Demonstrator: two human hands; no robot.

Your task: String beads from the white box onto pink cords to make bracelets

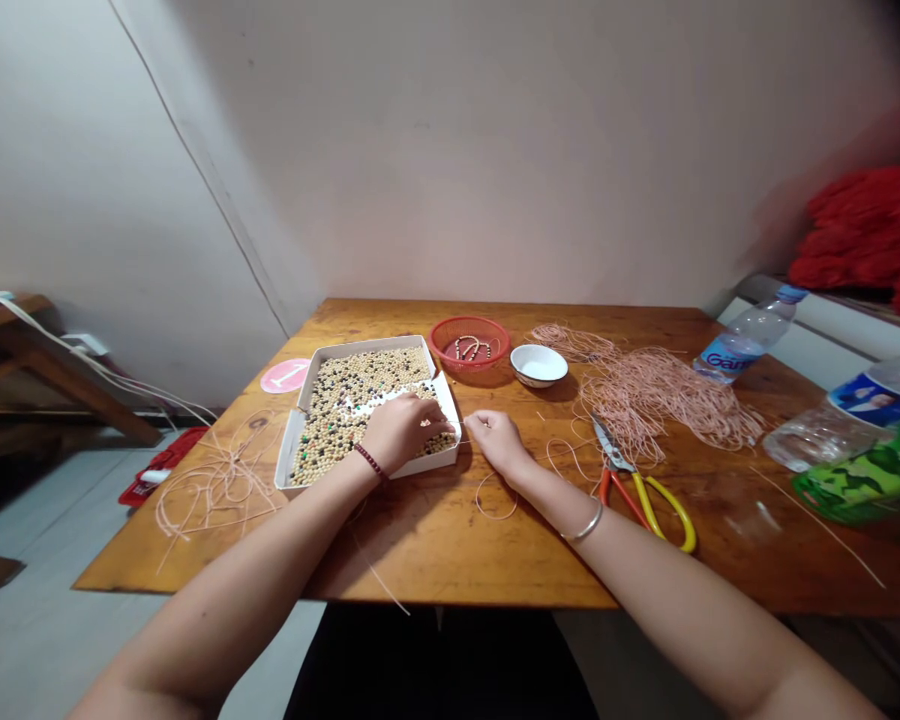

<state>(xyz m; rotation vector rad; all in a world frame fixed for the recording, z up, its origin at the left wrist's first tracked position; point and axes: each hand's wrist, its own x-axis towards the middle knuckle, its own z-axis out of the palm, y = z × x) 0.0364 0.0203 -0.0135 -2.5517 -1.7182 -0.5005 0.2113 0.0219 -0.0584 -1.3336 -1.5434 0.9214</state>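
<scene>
Head view: left hand (403, 430) hides box (292, 447) corner; right hand (497, 438) grip unclear

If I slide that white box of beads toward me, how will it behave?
The white box looks like shallow card, so it would probably slide easily on the wooden table. The loose beads are round and fill it, so they would likely roll and may spill if it tips.

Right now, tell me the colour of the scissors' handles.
Orange and yellow handles on the scissors; head view.
</scene>
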